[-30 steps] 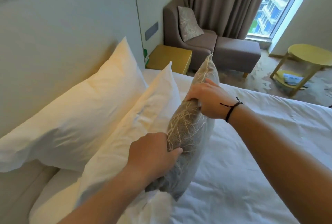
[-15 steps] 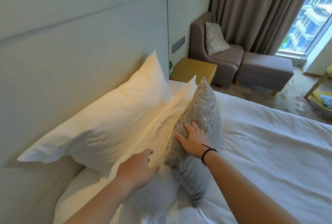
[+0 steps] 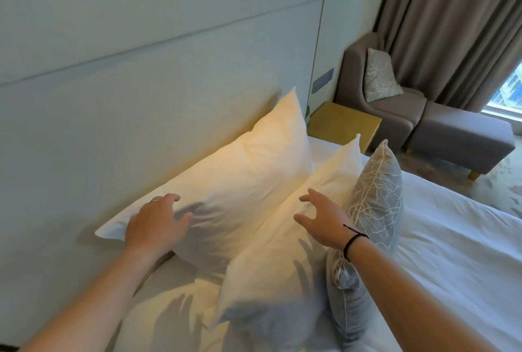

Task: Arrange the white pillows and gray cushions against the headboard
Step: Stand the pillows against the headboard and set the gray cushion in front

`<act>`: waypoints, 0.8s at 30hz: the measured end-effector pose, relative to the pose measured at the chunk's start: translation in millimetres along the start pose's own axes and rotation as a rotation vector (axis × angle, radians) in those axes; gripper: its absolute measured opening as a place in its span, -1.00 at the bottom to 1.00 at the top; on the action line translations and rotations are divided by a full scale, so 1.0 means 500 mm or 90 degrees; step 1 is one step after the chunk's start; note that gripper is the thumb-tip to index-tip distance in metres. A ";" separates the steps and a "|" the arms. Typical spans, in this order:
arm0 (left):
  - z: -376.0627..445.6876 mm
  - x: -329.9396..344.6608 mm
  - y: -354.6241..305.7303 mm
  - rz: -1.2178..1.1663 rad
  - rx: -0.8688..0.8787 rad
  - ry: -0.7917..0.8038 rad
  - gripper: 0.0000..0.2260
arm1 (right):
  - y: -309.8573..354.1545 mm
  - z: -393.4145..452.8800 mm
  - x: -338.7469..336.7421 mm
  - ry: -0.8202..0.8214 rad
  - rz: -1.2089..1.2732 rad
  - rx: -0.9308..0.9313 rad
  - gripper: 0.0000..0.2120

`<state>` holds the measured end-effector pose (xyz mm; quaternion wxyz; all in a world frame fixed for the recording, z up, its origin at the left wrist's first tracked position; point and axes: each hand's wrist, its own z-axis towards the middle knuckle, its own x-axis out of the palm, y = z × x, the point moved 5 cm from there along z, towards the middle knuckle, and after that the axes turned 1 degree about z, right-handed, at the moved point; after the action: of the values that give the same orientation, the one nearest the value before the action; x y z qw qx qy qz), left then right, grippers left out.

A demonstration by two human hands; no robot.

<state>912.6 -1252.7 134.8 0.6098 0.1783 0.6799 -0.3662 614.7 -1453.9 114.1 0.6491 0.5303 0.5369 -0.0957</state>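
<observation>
A large white pillow (image 3: 240, 165) leans against the pale headboard (image 3: 141, 83). In front of it a second white pillow (image 3: 285, 252) stands tilted, and a gray cushion (image 3: 375, 199) with a pale branch pattern rests against that pillow's right side. My left hand (image 3: 158, 224) lies on the lower left corner of the back pillow, fingers spread. My right hand (image 3: 322, 218) hovers open over the front pillow, just left of the gray cushion, holding nothing. A third white pillow (image 3: 163, 320) lies flat below them.
The white bed sheet (image 3: 452, 267) spreads to the right. Beyond the bed stand a yellow bedside table (image 3: 344, 122), a gray armchair (image 3: 395, 108) with another patterned cushion (image 3: 380, 74), a gray footstool (image 3: 463, 137) and brown curtains (image 3: 452, 26).
Both hands have let go of the gray cushion, which now stands against the front pillow. My left hand moved left onto the back pillow; my right hand lifted over the front pillow.
</observation>
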 end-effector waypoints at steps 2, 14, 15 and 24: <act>0.040 -0.005 0.047 0.028 -0.018 -0.010 -0.48 | 0.025 0.023 0.033 0.053 -0.020 -0.006 -0.57; 0.211 0.069 0.163 -0.001 0.040 0.086 -0.46 | 0.222 0.284 0.127 0.190 -0.159 -0.033 -0.64; 0.219 0.078 0.168 -0.003 0.046 0.092 -0.45 | 0.234 0.311 0.124 0.187 -0.181 -0.036 -0.64; 0.258 0.114 0.145 -0.004 0.107 0.062 -0.30 | 0.316 0.558 0.109 0.166 -0.462 -0.117 -0.53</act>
<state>1041.5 -1308.2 61.2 0.5578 0.2440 0.6761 -0.4150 912.6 -1584.2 124.1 0.5445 0.2533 0.7736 -0.2023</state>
